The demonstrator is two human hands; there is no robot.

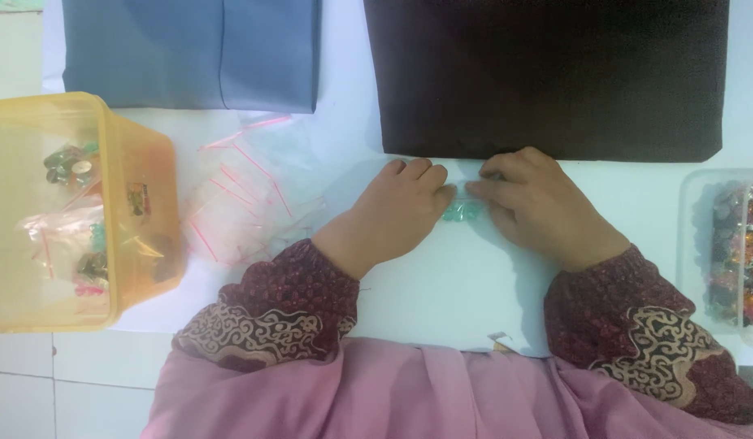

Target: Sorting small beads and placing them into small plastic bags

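My left hand and right hand both pinch closed on a small clear zip bag of teal beads, flat on the white counter just below the black cloth. If my fingers press unevenly, I reckon the seal could gape and beads roll off toward the pile of empty bags.
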